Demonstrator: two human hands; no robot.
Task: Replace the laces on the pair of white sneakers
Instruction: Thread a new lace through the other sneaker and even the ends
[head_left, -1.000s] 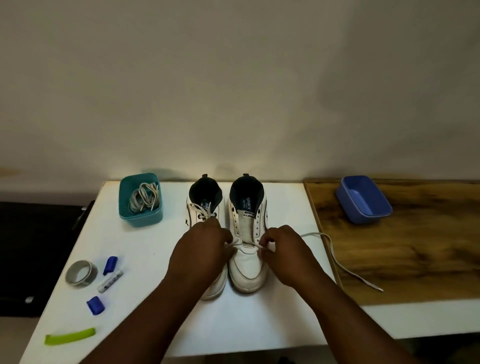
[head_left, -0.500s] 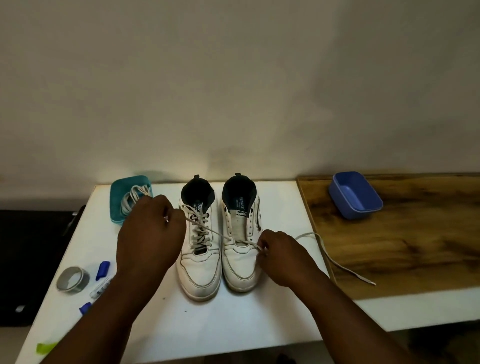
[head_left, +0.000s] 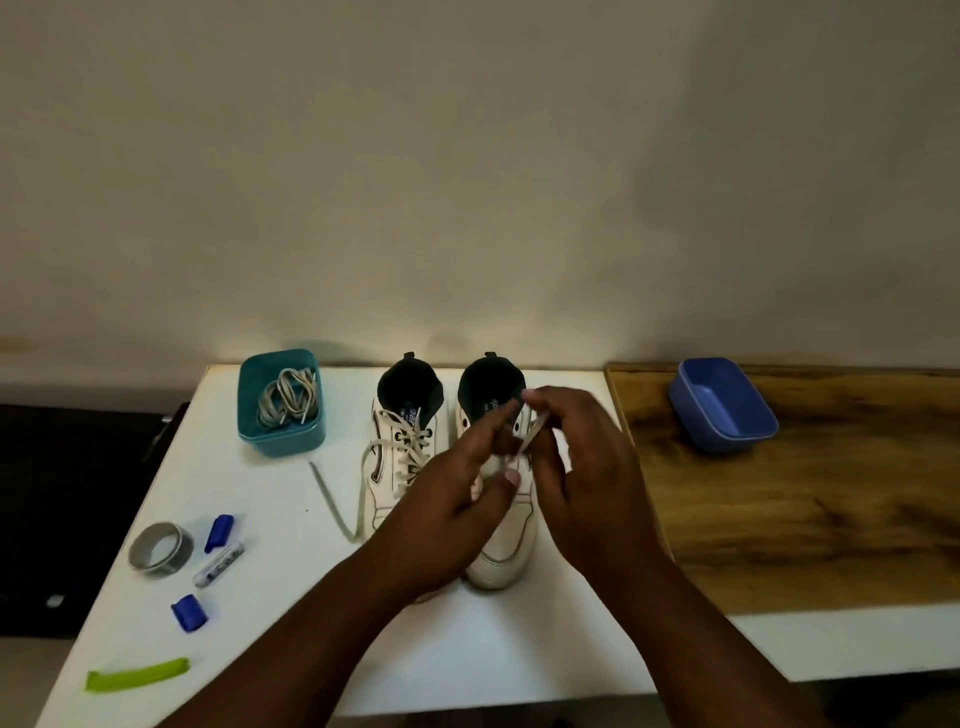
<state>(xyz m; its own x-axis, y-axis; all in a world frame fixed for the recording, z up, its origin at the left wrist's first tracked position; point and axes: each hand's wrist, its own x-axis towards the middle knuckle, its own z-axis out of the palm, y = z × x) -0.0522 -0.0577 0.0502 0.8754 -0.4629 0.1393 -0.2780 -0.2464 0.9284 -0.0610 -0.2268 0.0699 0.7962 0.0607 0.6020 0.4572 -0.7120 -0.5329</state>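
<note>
Two white sneakers stand side by side on the white table (head_left: 467, 654), toes toward me. The left sneaker (head_left: 402, 457) is laced, and a loose lace end (head_left: 332, 501) trails from it onto the table at its left. Both hands hover over the right sneaker (head_left: 501, 564). My right hand (head_left: 589, 467) pinches a pale lace (head_left: 535, 428) and holds it up above the eyelets. From the left, my left hand (head_left: 457, 512) reaches in, its fingertips and thumb closing on the lower part of that lace. The right sneaker's eyelets are mostly hidden.
A teal box (head_left: 249, 431) with a bundle of laces stands at the back left. A blue tub (head_left: 727, 421) sits on the wooden board (head_left: 805, 509) at the right. A tape roll (head_left: 161, 548), two blue caps, a small tube and a green strip (head_left: 137, 673) lie front left.
My left hand came back from the left side to the right sneaker, leaving a lace end on the table. My right hand lifted its lace off the wooden board.
</note>
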